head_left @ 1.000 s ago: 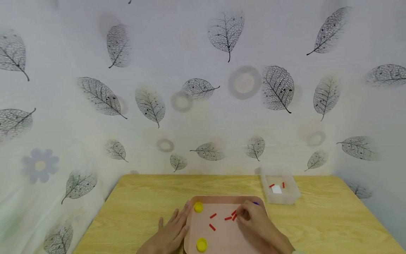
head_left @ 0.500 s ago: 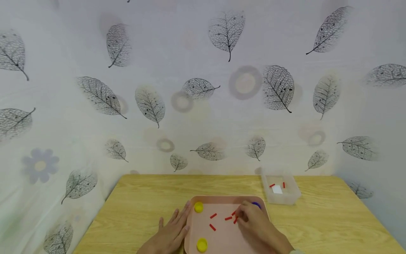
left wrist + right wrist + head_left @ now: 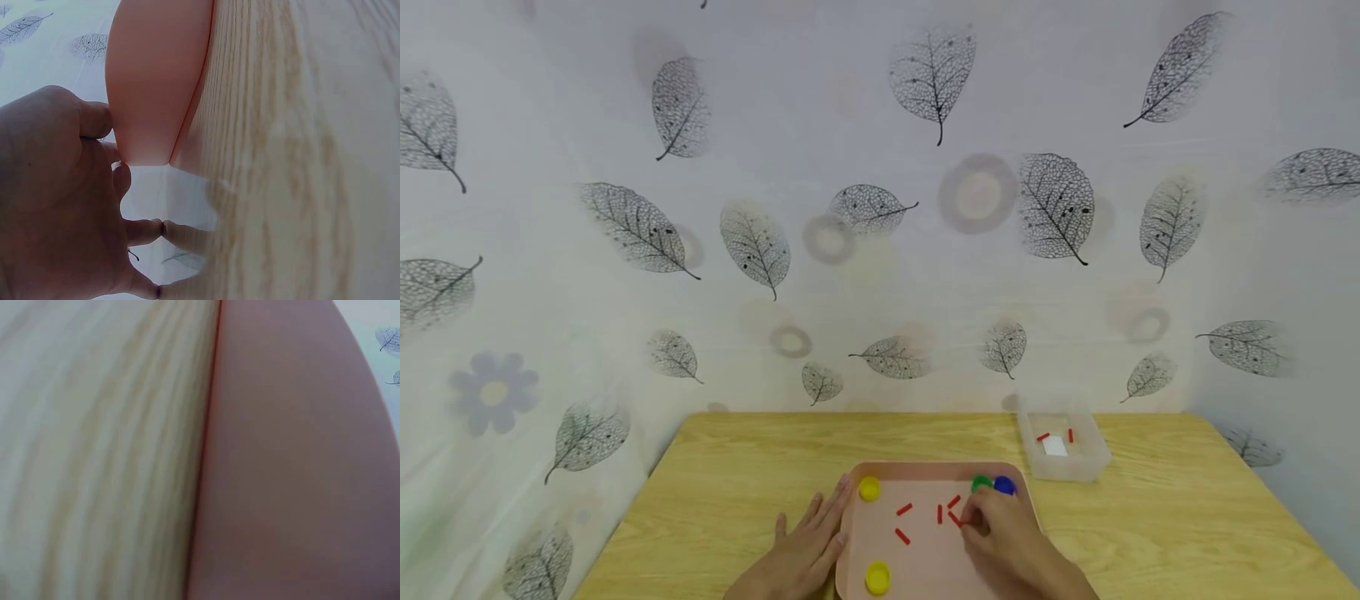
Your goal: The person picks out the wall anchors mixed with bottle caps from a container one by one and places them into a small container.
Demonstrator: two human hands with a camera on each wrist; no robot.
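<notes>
Rests the left hand (image 3: 801, 546) palm down on the bench (image 3: 737, 467), angled up along the left wall of the pink tray (image 3: 917, 471), with fingers extended and spread. Touches the tray wall with the thumb in the left wrist view, and the bench with fingertips lower down. Reaches the right hand (image 3: 1000, 529) in from the lower right, over the right part of the tray, with fingers curled and with thumb and forefinger pinching the near end of a slanted red stick (image 3: 953, 517) on the tray floor. Sets that stick just right of a straight red stick (image 3: 939, 513) and just below a tilted red stick (image 3: 954, 502).

Masks part of the green disc (image 3: 982, 483) with the right knuckles, close beside the blue disc (image 3: 1004, 486). Cannot make out the other right fingers, folded behind the forefinger. Loses the tray's near edge and both forearms below the head view's bottom border. Shows only tray wall and blurred bench in the right wrist view, so cannot check the pinch from there. Cannot tell exactly where the pinched stick ends under the fingertips.
</notes>
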